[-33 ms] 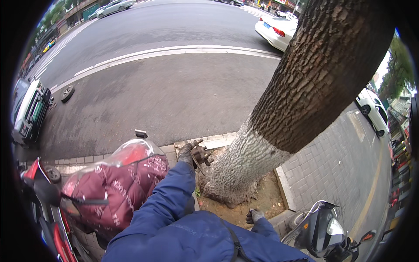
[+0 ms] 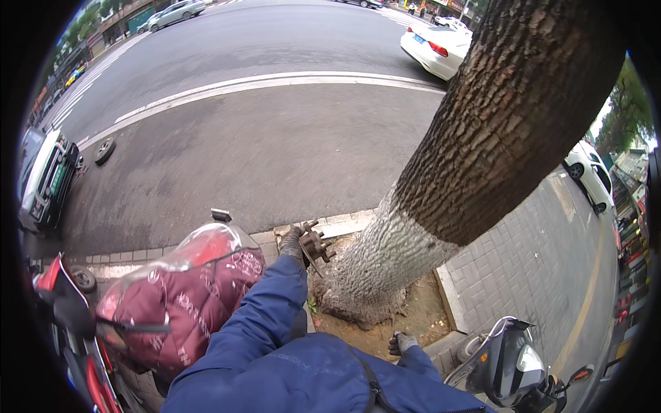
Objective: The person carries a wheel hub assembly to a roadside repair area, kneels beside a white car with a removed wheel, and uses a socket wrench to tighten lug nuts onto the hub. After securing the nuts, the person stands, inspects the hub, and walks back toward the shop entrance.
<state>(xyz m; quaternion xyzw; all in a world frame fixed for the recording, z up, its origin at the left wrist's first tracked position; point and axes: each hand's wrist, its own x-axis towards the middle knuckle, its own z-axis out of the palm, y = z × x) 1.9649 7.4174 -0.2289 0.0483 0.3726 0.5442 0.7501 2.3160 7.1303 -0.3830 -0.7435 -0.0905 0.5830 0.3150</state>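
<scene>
A worn grey glove covers my left hand [image 2: 292,242], which is closed around a rusty brown wheel hub [image 2: 317,246] with several studs standing out of it. The hub is held up beside the whitewashed foot of a tree trunk [image 2: 385,265]; a thin disc-like edge shows on its lower side. My right hand [image 2: 403,341], gloved too, hangs low over the soil of the tree pit [image 2: 423,313]. Its fingers are curled in, and I see nothing in them. Both arms wear dark blue sleeves.
A scooter with a maroon quilted cover [image 2: 182,296] stands close on my left, another dark scooter [image 2: 506,368] on my right. On the asphalt at the far left, a loose wheel [image 2: 105,151] lies near a parked vehicle [image 2: 51,175]. A white car [image 2: 434,51] is on the road.
The view has shifted very slightly. My left hand keeps its hold on the wheel hub, and my right hand stays low over the soil.
</scene>
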